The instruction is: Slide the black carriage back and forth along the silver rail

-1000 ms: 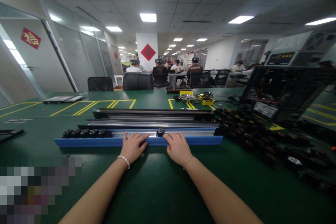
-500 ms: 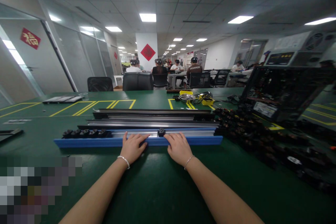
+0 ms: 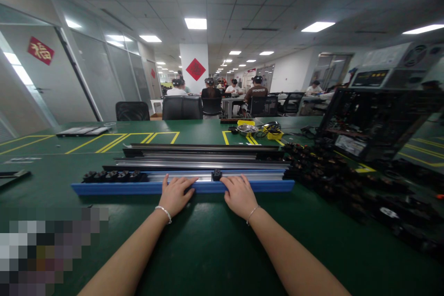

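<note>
A long blue channel [image 3: 138, 188] with a silver metal strip inside lies across the green table in front of me. My left hand [image 3: 176, 195] holds its near wall, thumb in front and fingers reaching over into the channel. A small black block [image 3: 217, 175] sits on the strip between my hands. At its right side, my right hand [image 3: 240, 194] is bent over the near wall with its fingertips at the block; part of this grip is hidden. Several similar black blocks [image 3: 111, 175] stand in a row at the channel's left end.
Dark metal rails [image 3: 201, 163] lie just behind the channel. A heap of black parts [image 3: 333, 178] spreads on the right, near an open computer case [image 3: 367, 120]. Cables and a metal bowl [image 3: 247, 127] are farther back. Several people sit in the background.
The small black block has shifted slightly to the right along the strip, together with my right hand. My left hand and the blue channel have stayed in place.
</note>
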Available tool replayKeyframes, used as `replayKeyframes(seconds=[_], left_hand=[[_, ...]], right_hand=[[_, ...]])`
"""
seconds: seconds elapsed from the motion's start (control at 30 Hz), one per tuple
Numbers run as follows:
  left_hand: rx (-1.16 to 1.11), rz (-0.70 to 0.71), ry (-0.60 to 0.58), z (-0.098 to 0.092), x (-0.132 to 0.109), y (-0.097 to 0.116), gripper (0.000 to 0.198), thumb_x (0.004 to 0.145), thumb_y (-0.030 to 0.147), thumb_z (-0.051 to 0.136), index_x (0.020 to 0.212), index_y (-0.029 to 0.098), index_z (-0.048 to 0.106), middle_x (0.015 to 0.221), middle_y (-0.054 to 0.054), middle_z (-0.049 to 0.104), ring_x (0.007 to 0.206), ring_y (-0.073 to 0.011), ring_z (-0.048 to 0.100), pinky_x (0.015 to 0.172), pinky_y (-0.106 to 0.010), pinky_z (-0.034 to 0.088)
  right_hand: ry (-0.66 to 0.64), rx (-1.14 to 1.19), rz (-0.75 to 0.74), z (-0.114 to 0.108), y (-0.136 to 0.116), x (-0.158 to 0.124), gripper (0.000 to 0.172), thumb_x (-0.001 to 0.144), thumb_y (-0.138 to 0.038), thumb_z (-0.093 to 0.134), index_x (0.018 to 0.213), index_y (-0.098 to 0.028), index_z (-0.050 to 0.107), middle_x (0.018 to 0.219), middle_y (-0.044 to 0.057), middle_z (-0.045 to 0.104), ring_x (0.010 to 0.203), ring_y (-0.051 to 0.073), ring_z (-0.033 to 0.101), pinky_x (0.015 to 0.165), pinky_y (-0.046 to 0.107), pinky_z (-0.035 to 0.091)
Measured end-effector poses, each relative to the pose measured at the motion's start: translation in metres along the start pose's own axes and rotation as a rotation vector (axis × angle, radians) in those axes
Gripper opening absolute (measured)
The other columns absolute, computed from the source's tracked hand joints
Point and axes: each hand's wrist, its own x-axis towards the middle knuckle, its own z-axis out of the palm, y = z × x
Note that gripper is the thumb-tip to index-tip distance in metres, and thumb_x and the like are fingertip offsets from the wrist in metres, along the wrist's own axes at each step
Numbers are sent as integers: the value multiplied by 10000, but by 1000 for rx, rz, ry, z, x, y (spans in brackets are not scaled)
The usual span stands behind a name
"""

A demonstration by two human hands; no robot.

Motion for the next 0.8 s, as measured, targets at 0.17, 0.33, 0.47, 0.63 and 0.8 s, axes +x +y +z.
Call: replayKeyframes(seconds=[0.17,0.33,0.47,0.63,0.8], left_hand=[[0,9,10,-1,0,0,372,833,378,438,1197,427,496,981,34,656,969,-195,540,1044,-542,75],[-2,-3,-13,-2,0,1,374,834,376,441,1201,426,495,1016,26,655,985,-195,533,1047,-540,59],[-3,-5,-16,-2,0,1,378,834,372,439,1205,423,493,1007,25,656,986,-193,531,1048,-537,58],[-8,1,-6,-1,0,1,376,830,371,442,1198,430,495,997,32,656,983,-196,537,1047,-541,58],[-18,5,-4,0,0,0,376,835,372,433,1203,422,493,996,26,655,983,-198,533,1044,-543,54]], right_hand=[[7,1,5,-2,4,-1,408,784,-212,432,1179,-276,509,1152,40,581,1071,182,474,1043,415,159],[-5,-16,2,-3,5,-1,406,779,-217,443,1174,-283,507,1148,33,584,1072,174,473,1039,411,169],[-2,0,-5,-4,7,-1,408,781,-208,438,1174,-281,514,1138,31,591,1067,171,480,1038,405,176],[20,32,-2,-3,12,-2,385,787,-202,431,1149,-277,537,1114,27,604,1057,171,486,1035,404,179],[17,30,17,-4,17,-2,368,788,-196,429,1126,-278,550,1109,18,609,1052,166,490,1033,397,178]])
